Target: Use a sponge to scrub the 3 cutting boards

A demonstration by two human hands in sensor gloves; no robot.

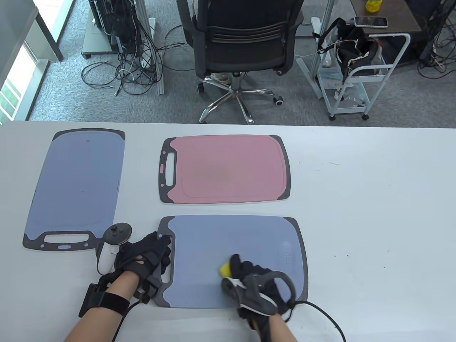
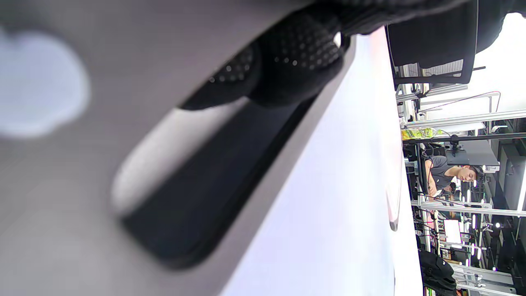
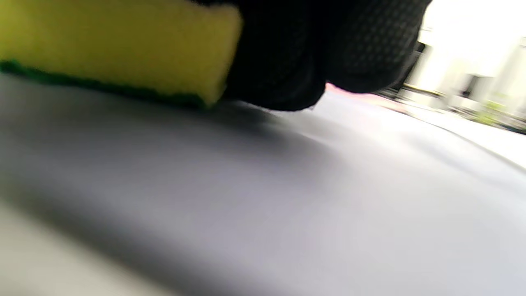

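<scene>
Three cutting boards lie on the white table: a blue one (image 1: 76, 188) at the left, a pink one (image 1: 228, 169) in the middle, and a nearer blue one (image 1: 245, 245) in front of it. My right hand (image 1: 245, 272) grips a yellow sponge (image 1: 225, 269) with a green underside (image 3: 123, 45) and presses it flat on the near blue board (image 3: 263, 197). My left hand (image 1: 153, 254) rests on that board's dark handle end (image 2: 197, 197), fingers (image 2: 287, 61) laid on it.
The white table (image 1: 374, 213) extends to the right. Beyond its far edge stand a black office chair (image 1: 242, 42), a white cart (image 1: 359, 71) and loose cables on the carpet. A person sits in the background of the left wrist view.
</scene>
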